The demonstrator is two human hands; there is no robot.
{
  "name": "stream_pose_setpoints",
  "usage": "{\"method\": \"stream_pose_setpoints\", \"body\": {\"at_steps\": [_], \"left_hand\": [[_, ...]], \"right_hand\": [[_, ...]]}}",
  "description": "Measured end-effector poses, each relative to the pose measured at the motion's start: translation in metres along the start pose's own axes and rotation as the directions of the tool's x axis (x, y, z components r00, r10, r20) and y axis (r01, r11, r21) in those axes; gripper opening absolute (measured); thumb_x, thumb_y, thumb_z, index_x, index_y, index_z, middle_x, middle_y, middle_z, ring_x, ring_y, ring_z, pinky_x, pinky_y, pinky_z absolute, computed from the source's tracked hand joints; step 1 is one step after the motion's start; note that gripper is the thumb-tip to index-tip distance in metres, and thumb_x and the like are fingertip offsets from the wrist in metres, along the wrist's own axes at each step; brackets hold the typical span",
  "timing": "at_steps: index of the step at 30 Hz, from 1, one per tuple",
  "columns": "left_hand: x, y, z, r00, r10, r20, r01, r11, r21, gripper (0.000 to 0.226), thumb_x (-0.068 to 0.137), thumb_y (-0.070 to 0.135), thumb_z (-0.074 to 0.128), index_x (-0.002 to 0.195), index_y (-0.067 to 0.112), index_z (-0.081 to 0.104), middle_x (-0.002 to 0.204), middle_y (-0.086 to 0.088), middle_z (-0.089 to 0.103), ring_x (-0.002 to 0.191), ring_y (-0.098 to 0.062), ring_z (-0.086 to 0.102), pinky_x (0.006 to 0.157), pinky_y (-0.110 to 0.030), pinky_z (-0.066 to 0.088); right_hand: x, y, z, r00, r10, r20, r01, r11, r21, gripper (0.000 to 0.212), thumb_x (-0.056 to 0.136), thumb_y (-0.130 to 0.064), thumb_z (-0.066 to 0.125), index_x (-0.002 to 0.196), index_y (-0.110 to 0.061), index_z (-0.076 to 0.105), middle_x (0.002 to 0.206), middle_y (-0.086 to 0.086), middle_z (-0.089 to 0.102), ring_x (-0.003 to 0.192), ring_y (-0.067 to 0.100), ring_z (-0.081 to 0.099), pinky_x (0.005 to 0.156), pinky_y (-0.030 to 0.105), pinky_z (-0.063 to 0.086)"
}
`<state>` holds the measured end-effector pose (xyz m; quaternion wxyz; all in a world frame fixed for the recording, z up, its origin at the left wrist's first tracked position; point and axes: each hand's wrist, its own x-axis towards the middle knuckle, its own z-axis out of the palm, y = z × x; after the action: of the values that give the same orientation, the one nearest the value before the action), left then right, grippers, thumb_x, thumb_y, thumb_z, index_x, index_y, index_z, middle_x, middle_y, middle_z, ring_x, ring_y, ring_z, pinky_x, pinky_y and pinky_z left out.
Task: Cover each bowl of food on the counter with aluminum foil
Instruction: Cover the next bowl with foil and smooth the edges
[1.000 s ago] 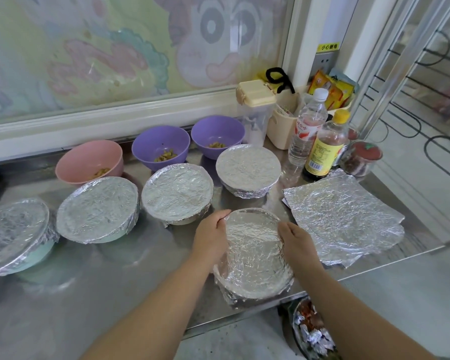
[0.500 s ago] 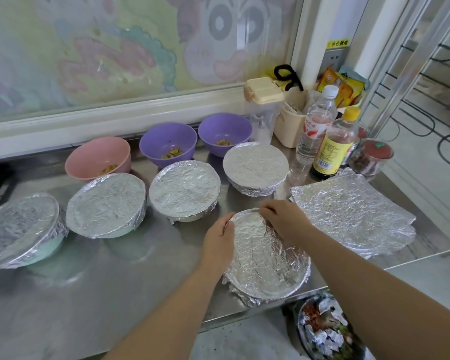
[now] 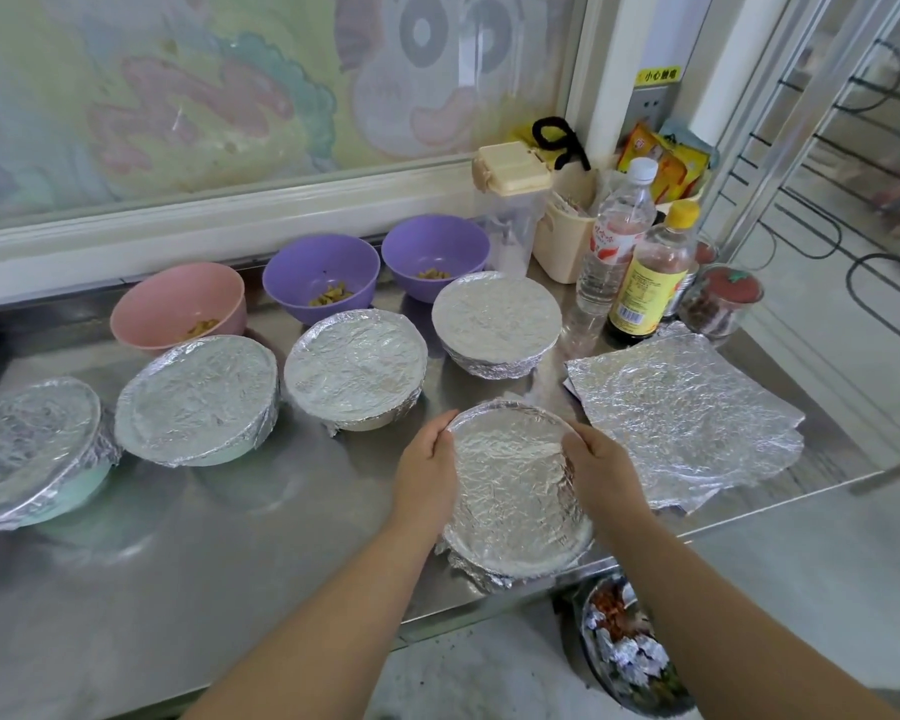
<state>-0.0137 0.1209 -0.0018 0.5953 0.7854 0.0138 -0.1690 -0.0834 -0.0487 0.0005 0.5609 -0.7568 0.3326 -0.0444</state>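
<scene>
1 crinkly foil-topped bowl gripped by left hand, right hand.

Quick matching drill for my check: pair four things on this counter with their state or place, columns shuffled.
Things:
1 pink bowl
2 front bowl
3 foil sheets
4 yellow-capped bottle

States:
A lying flat, right side
B uncovered, food inside
C standing upright, capped
D foil-covered, gripped by left hand and right hand

Pairs: 1-B, 2-D, 3-A, 4-C
</scene>
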Motion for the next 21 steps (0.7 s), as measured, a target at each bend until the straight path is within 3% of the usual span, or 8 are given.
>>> {"method": "stream_pose_setpoints", "body": {"at_steps": [7, 9, 11, 12, 14, 15, 18, 21], "left_hand": [[0.019, 0.008, 0.001, 0.996, 0.084, -0.02, -0.083, 0.996, 0.026, 0.031, 0.102, 0.021, 0.042, 0.117, 0.028, 0.068, 0.111, -0.006, 0.069, 0.09, -0.019, 0.063, 0.078, -0.026, 0.048], [0.025, 0.013, -0.001, 0.99, 0.14, -0.033, -0.137, 0.988, 0.066, 0.03, 0.103, 0.022, 0.042, 0.119, 0.026, 0.067, 0.118, 0.008, 0.067, 0.106, -0.01, 0.061, 0.093, -0.025, 0.047], [0.022, 0.017, -0.006, 0.978, 0.2, -0.051, -0.194, 0.975, 0.107, 0.03, 0.104, 0.023, 0.042, 0.122, 0.023, 0.065, 0.122, 0.013, 0.065, 0.113, -0.003, 0.057, 0.096, -0.019, 0.042], [0.019, 0.016, -0.009, 0.971, 0.233, -0.059, -0.225, 0.967, 0.12, 0.03, 0.104, 0.022, 0.043, 0.124, 0.021, 0.065, 0.123, 0.013, 0.065, 0.114, -0.002, 0.057, 0.096, -0.017, 0.04], [0.008, 0.009, -0.019, 0.959, 0.274, -0.078, -0.262, 0.955, 0.138, 0.03, 0.103, 0.02, 0.045, 0.126, 0.02, 0.064, 0.123, 0.012, 0.065, 0.115, 0.0, 0.056, 0.098, -0.017, 0.04], [0.0, 0.004, -0.024, 0.957, 0.276, -0.091, -0.262, 0.955, 0.14, 0.03, 0.103, 0.019, 0.046, 0.127, 0.02, 0.063, 0.123, 0.013, 0.064, 0.114, 0.001, 0.056, 0.098, -0.016, 0.039], [-0.027, -0.012, -0.031, 0.966, 0.201, -0.163, -0.188, 0.978, 0.094, 0.03, 0.101, 0.016, 0.048, 0.129, 0.022, 0.058, 0.122, 0.015, 0.06, 0.112, 0.005, 0.055, 0.091, -0.005, 0.038], [-0.043, -0.031, -0.027, 0.974, -0.118, -0.194, 0.095, 0.987, -0.127, 0.033, 0.099, 0.012, 0.05, 0.13, 0.021, 0.053, 0.121, 0.003, 0.061, 0.11, -0.013, 0.06, 0.094, -0.025, 0.05]], "right_hand": [[-0.008, 0.001, 0.005, 0.988, 0.115, -0.103, -0.103, 0.988, 0.111, 0.032, 0.107, -0.024, 0.042, 0.08, -0.023, 0.058, 0.057, -0.009, 0.044, 0.053, 0.011, 0.039, 0.051, 0.027, 0.031], [-0.013, 0.0, 0.006, 0.985, 0.079, -0.154, -0.069, 0.995, 0.067, 0.019, 0.107, -0.026, 0.043, 0.106, -0.022, 0.062, 0.089, -0.008, 0.061, 0.085, 0.018, 0.059, 0.07, 0.03, 0.048], [-0.014, -0.004, -0.001, 0.973, -0.052, -0.226, 0.017, 0.988, -0.151, 0.047, 0.104, -0.032, 0.051, 0.148, -0.018, 0.043, 0.143, 0.002, 0.051, 0.135, 0.024, 0.045, 0.109, 0.043, 0.04], [-0.014, -0.01, -0.005, 0.958, -0.189, -0.216, 0.122, 0.949, -0.29, 0.059, 0.101, -0.037, 0.055, 0.153, -0.019, 0.036, 0.155, 0.004, 0.041, 0.144, 0.025, 0.035, 0.116, 0.046, 0.033], [-0.011, -0.028, -0.008, 0.916, -0.4, 0.021, 0.353, 0.783, -0.512, 0.079, 0.091, -0.056, 0.062, 0.156, -0.025, 0.029, 0.162, 0.003, 0.03, 0.15, 0.026, 0.023, 0.121, 0.053, 0.027], [-0.008, -0.036, -0.007, 0.896, -0.399, 0.194, 0.432, 0.687, -0.584, 0.094, 0.083, -0.071, 0.062, 0.158, -0.03, 0.022, 0.166, 0.0, 0.02, 0.153, 0.026, 0.014, 0.122, 0.056, 0.023], [0.004, -0.055, 0.006, 0.817, -0.2, 0.541, 0.571, 0.414, -0.709, 0.135, 0.054, -0.1, 0.052, 0.158, -0.042, -0.009, 0.168, -0.004, -0.016, 0.154, 0.029, -0.019, 0.121, 0.066, 0.004], [0.015, -0.063, 0.018, 0.776, -0.071, 0.627, 0.621, 0.266, -0.738, 0.145, 0.045, -0.102, 0.053, 0.154, -0.044, -0.022, 0.165, -0.001, -0.027, 0.15, 0.036, -0.027, 0.115, 0.076, -0.002]]}}
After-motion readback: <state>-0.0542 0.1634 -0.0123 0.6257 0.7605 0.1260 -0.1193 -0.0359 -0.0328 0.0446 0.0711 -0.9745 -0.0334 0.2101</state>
